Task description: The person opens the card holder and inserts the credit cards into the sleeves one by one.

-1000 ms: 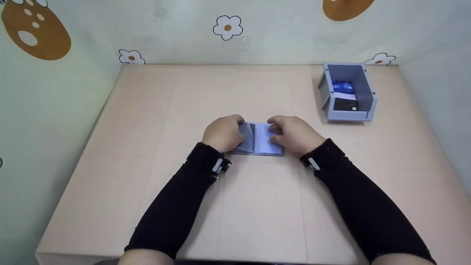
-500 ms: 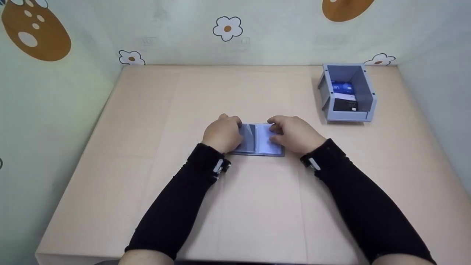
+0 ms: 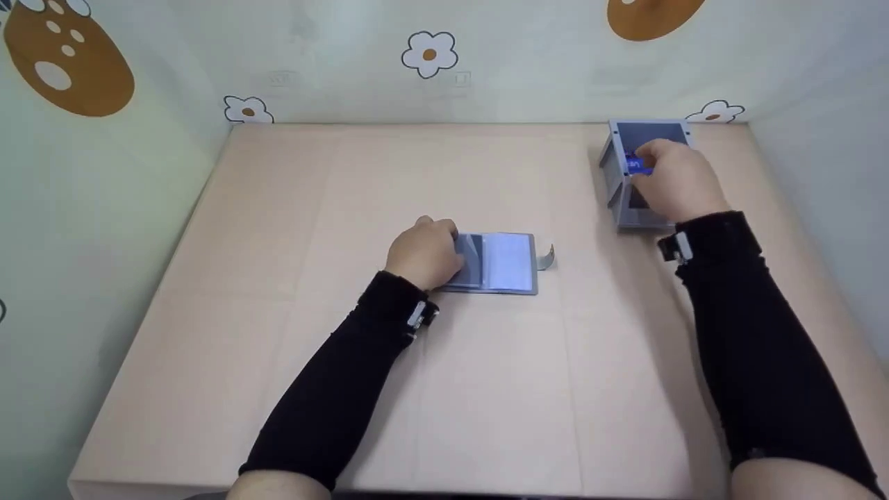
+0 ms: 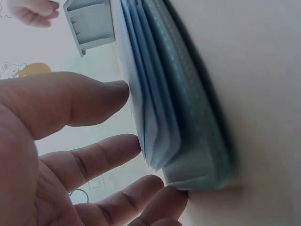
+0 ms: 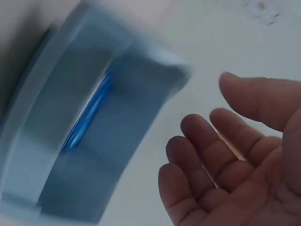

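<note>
We see the left hand (image 3: 422,255) with its fingers relaxed and apart, thumb and fingertips touching the edge of an open card holder (image 3: 510,261). This lies on the surface (image 3: 347,201) just right of that hand, its strap (image 3: 546,260) pointing away from it. The right hand (image 3: 682,179) is spread over the grey bin (image 3: 640,221), a blue card (image 3: 635,164) below its fingers.
</note>
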`<state>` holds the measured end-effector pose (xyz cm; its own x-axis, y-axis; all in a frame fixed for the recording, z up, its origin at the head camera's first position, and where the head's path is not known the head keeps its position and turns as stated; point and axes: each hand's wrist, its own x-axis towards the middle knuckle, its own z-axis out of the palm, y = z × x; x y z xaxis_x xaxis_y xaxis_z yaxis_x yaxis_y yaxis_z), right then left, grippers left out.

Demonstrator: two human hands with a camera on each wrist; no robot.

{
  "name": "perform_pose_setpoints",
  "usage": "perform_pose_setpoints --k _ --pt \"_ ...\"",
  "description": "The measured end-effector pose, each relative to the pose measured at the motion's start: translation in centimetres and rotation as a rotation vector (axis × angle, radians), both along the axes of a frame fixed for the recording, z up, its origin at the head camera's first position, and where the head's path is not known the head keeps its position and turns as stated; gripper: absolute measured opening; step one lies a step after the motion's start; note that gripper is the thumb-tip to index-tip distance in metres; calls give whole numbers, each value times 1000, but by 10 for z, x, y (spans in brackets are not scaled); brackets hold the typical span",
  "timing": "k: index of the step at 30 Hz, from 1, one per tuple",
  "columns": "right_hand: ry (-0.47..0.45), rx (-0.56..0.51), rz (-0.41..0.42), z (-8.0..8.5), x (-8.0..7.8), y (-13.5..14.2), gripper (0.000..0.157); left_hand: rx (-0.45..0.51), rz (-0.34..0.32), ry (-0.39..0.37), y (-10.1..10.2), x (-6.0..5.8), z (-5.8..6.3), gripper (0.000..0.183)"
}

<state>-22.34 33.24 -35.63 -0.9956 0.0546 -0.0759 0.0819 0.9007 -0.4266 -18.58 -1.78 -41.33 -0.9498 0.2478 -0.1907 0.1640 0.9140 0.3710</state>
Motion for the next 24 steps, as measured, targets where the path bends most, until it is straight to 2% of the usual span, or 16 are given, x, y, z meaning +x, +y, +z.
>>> perform_pose_setpoints --k 5,9,12,17,24 --pt "-132 217 69 -6 -23 29 53 -7 -6 4 0 -1 0 43" --pt "-152 344 147 -12 -31 32 50 -5 -4 8 1 -1 0 43" --pt "-134 423 207 -16 -34 29 36 -7 -3 11 1 -1 0 42" --pt "-132 459 241 -22 -39 26 18 -7 -6 13 0 -1 0 41" --pt "-132 450 250 -30 -46 32 16 -6 -6 18 0 -1 -1 40"
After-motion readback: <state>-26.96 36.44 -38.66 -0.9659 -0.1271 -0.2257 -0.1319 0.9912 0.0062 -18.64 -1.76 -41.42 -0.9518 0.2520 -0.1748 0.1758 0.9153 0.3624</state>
